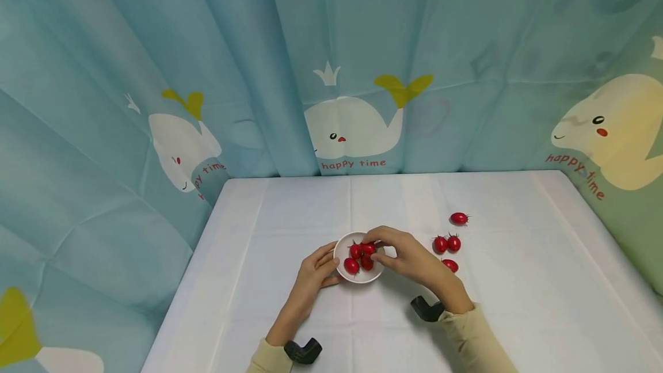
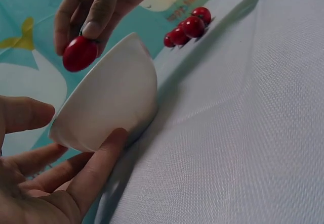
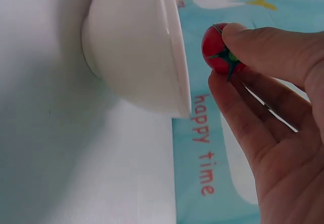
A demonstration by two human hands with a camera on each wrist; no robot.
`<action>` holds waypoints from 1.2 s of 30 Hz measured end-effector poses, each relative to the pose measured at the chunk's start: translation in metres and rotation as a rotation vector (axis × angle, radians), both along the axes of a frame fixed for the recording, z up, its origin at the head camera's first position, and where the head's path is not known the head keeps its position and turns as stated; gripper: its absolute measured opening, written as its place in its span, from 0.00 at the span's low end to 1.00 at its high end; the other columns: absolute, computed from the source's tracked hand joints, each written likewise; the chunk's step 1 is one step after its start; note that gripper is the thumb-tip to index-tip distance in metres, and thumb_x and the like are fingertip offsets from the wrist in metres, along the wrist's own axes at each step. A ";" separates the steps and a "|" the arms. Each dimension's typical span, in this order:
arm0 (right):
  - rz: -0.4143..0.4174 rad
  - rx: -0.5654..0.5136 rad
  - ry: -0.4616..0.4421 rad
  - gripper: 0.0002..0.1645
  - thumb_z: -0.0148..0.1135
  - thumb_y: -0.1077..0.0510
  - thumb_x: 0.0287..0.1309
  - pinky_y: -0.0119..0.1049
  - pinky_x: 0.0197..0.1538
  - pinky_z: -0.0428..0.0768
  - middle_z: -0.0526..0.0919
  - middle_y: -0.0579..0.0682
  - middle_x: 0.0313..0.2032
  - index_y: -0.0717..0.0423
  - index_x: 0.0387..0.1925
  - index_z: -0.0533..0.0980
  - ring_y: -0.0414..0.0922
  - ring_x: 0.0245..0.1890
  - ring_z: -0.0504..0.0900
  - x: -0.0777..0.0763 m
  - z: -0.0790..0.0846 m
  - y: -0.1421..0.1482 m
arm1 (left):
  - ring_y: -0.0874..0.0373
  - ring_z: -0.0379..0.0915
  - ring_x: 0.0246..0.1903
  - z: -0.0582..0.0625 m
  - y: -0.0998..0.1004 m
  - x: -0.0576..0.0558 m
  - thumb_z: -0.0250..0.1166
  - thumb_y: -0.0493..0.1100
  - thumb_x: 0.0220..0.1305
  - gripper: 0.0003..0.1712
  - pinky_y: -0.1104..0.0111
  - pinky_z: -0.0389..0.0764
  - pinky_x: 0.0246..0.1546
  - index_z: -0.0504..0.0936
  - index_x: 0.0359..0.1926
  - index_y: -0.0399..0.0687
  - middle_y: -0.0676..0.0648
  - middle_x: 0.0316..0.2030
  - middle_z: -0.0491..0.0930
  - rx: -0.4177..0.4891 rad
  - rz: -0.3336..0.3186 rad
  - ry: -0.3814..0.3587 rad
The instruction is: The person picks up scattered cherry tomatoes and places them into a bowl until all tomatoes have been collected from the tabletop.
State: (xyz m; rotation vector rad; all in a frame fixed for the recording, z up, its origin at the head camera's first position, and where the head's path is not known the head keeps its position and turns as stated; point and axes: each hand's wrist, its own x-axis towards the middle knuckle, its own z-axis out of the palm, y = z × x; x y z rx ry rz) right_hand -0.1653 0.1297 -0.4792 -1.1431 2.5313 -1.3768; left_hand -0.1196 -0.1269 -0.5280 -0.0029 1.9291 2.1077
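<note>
A white bowl point(image 1: 361, 277) stands on the table with several red cherry tomatoes point(image 1: 351, 266) inside. My left hand point(image 1: 313, 272) holds the bowl from its left side, the thumb at the rim and the other fingers along the outer wall point(image 2: 114, 92). Just above the bowl's opening, my right hand point(image 1: 406, 255) pinches one cherry tomato point(image 3: 216, 47) between thumb and fingers. Its green stem end faces the palm in the right wrist view. From the left wrist view, this tomato point(image 2: 80, 54) hangs over the rim. The bowl's contents are hidden in both wrist views.
To the right of the bowl, several more cherry tomatoes point(image 1: 453, 243) lie loose on the white tablecloth point(image 1: 518, 281). A blue curtain point(image 1: 466, 73) printed with whales hangs behind the table and along its sides. Dark wrist devices point(image 1: 427, 308) sit at both wrists.
</note>
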 end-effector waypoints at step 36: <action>0.060 0.317 0.085 0.16 0.77 0.59 0.59 0.38 0.54 0.88 0.86 0.49 0.48 0.55 0.49 0.85 0.43 0.48 0.82 0.007 -0.003 -0.019 | 0.52 0.82 0.59 -0.003 0.000 -0.001 0.62 0.40 0.75 0.31 0.67 0.89 0.51 0.69 0.75 0.43 0.34 0.69 0.75 -0.008 0.017 0.000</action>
